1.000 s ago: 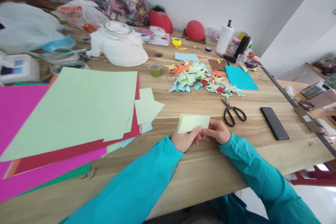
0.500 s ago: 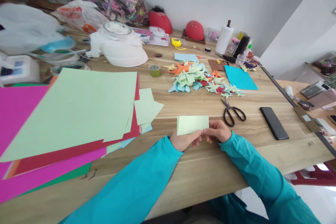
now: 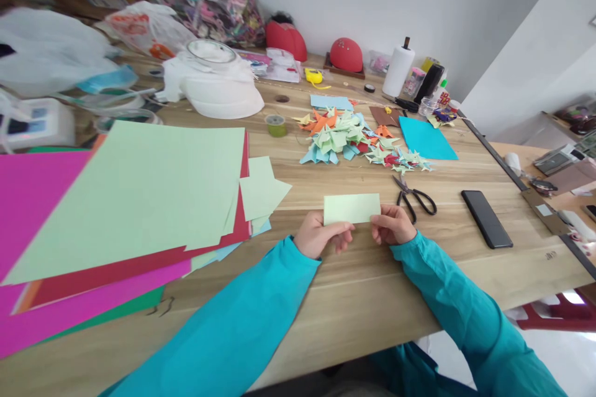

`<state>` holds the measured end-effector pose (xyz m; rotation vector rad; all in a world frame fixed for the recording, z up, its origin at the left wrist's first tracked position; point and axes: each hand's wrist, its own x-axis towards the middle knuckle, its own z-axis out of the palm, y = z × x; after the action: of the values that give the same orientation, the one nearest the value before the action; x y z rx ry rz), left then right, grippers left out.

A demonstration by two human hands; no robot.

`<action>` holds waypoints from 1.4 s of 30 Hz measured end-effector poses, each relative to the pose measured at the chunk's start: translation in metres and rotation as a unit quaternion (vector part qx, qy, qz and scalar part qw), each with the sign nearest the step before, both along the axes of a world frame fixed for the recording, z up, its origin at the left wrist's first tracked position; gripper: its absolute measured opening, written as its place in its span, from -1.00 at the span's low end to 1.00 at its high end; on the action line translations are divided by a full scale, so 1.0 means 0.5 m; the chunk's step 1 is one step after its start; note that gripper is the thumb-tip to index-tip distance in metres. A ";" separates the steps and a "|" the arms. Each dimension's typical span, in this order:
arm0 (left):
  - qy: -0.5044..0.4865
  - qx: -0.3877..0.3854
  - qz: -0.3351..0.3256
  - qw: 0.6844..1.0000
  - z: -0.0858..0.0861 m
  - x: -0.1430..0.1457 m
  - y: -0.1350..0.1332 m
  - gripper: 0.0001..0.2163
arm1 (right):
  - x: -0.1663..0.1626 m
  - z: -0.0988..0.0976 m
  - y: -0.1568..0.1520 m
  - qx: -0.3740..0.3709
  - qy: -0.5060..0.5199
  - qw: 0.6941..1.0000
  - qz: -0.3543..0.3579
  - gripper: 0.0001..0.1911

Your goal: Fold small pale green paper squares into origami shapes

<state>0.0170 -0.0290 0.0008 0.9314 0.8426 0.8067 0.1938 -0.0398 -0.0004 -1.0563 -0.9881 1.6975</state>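
Note:
A small pale green rectangle of folded paper (image 3: 352, 208) is held up between both hands, just above the wooden table. My left hand (image 3: 321, 236) pinches its lower left part, with the thumb lying across the front near the bottom edge. At the lower right corner, my right hand (image 3: 393, 225) grips the paper between thumb and fingers. Black-handled scissors (image 3: 410, 195) lie right behind my right hand. Beyond the paper is a heap of folded paper cranes (image 3: 342, 133) in green, orange, blue and red.
Large coloured sheets (image 3: 139, 192) are stacked on the left, with small green squares (image 3: 261, 189) beside them. A black phone (image 3: 487, 218) lies to the right. Further back are a turquoise sheet (image 3: 428, 138), a green spool (image 3: 275, 126), a white cap (image 3: 223, 93) and a yellow tape measure (image 3: 313, 76).
The green paper has moved slightly right and away from me. My left hand has slid toward its left end, and my right hand has shifted a little right; the two hands are further apart.

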 end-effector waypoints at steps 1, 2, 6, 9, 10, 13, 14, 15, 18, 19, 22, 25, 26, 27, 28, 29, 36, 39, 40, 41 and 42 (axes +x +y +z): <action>0.001 0.001 -0.005 1.000 0.000 0.000 -0.001 -0.84 | -0.001 0.000 -0.001 0.003 -0.007 1.000 0.006 -0.74; 0.002 0.003 -0.011 1.000 -0.001 0.001 -0.001 -0.84 | -0.002 0.001 -0.003 0.008 -0.019 1.000 0.012 -0.74; -0.008 0.004 -0.009 1.000 -0.003 0.002 0.000 -0.79 | -0.006 0.005 -0.008 0.033 -0.074 0.996 0.023 -0.73; -0.012 0.002 0.027 1.000 -0.005 0.002 0.005 -0.73 | -0.009 0.008 -0.010 0.048 -0.092 0.994 0.018 -0.72; -0.014 -0.001 0.036 0.999 -0.006 0.002 0.007 -0.71 | -0.009 0.008 -0.010 0.049 -0.095 0.994 0.019 -0.71; -0.028 -0.010 0.043 0.999 -0.006 0.003 0.009 -0.66 | -0.009 0.008 -0.010 0.048 -0.100 0.994 0.023 -0.69; -0.034 -0.013 0.043 0.998 -0.005 0.003 0.008 -0.66 | -0.008 0.007 -0.010 0.045 -0.099 0.994 0.023 -0.69; -0.040 -0.016 0.043 0.998 -0.005 0.003 0.008 -0.66 | -0.008 0.006 -0.010 0.042 -0.098 0.994 0.023 -0.68; -0.050 -0.028 0.047 0.997 -0.002 0.002 0.006 -0.65 | -0.008 0.002 -0.008 0.029 -0.095 0.995 0.018 -0.63; -0.052 -0.032 0.048 0.997 -0.002 0.002 0.006 -0.65 | -0.008 0.001 -0.008 0.029 -0.096 0.995 0.013 -0.61; -0.052 -0.037 0.051 0.997 -0.001 0.000 0.008 -0.66 | -0.008 -0.003 -0.005 0.046 -0.112 0.992 -0.029 -0.57; -0.046 -0.036 0.052 0.997 0.000 -0.001 0.010 -0.69 | -0.004 -0.006 -0.001 0.075 -0.131 0.985 -0.079 -0.62; -0.044 -0.036 0.052 0.997 0.000 -0.002 0.010 -0.70 | -0.002 -0.007 0.000 0.082 -0.136 0.983 -0.086 -0.63; -0.042 -0.037 0.051 0.997 0.001 -0.002 0.011 -0.71 | 0.000 -0.008 0.001 0.086 -0.141 0.982 -0.090 -0.63; -0.040 -0.037 0.052 0.997 0.001 -0.002 0.010 -0.72 | 0.001 -0.009 0.001 0.090 -0.145 0.981 -0.090 -0.64; -0.039 -0.038 0.052 0.997 0.002 -0.002 0.010 -0.73 | 0.002 -0.010 0.002 0.092 -0.148 0.981 -0.090 -0.64; -0.044 -0.049 0.048 0.997 0.003 -0.001 0.010 -0.78 | 0.004 -0.016 0.003 0.108 -0.161 0.976 -0.099 -0.63; -0.053 -0.059 0.044 0.996 0.004 -0.003 0.011 -0.78 | 0.004 -0.017 0.003 0.108 -0.165 0.975 -0.101 -0.63; -0.054 -0.064 0.041 0.996 0.004 -0.003 0.012 -0.77 | 0.004 -0.017 0.003 0.108 -0.166 0.975 -0.102 -0.63; -0.056 -0.067 0.039 0.995 0.004 -0.004 0.012 -0.77 | 0.004 -0.016 0.003 0.109 -0.167 0.975 -0.103 -0.63; -0.056 -0.070 0.035 0.995 0.003 -0.004 0.012 -0.75 | 0.003 -0.015 0.002 0.110 -0.166 0.974 -0.103 -0.63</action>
<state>0.0151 -0.0228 0.0026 0.7291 0.8262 0.8422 0.1954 -0.0385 -0.0078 -1.2700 -1.2008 1.2346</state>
